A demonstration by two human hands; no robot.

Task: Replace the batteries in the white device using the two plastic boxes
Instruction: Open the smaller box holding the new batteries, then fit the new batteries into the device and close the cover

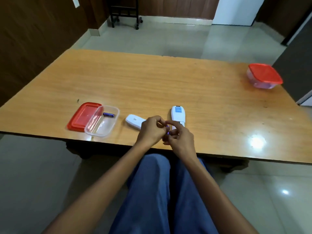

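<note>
The white device [177, 114] lies on the wooden table [152, 85], its near end hidden behind my fingers. Its white battery cover [134, 121] lies to the left, partly under my left hand [150, 130]. My right hand [179, 138] meets the left just in front of the device, and a small blue battery [168, 127] shows between the fingertips of both hands. An open clear plastic box [103, 123] at the left holds one blue battery [108, 114]; its red lid [83, 116] lies beside it. A second clear box with a red lid on [264, 76] sits far right.
The table's near edge runs just under my wrists, and my knees in blue trousers are below it. Tiled floor surrounds the table. A dark wheeled stand and a white panel stand at the back of the room.
</note>
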